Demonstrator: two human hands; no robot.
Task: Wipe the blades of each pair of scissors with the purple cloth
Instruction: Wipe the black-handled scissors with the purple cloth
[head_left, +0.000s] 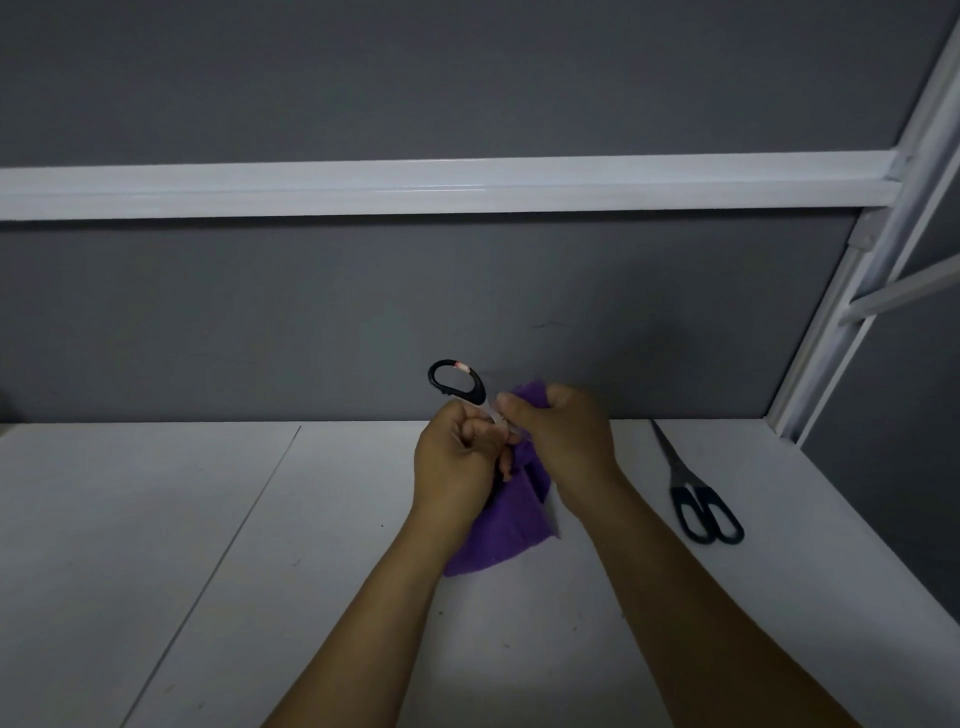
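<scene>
Scissors (457, 382) sit gripped in our left hand (457, 462); our right hand (561, 441) pinches purple cloth (511, 525) against the blade; a second pair (698, 499) lies right of it.

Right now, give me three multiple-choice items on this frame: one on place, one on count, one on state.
1. Where are the loose scissors?
A. On the white table, right of both hands.
B. On the white rail.
C. On the floor.

2. How many pairs of scissors show?
A. One.
B. Two.
C. Three.

3. What is the right hand doing?
A. Lying flat on the table.
B. Gripping the purple cloth.
C. Hanging idle.

Answers:
1 A: they lie flat near the table's right edge.
2 B: the black-handled scissors in the left hand, plus the loose pair.
3 B: its fingers curl round the cloth.
</scene>
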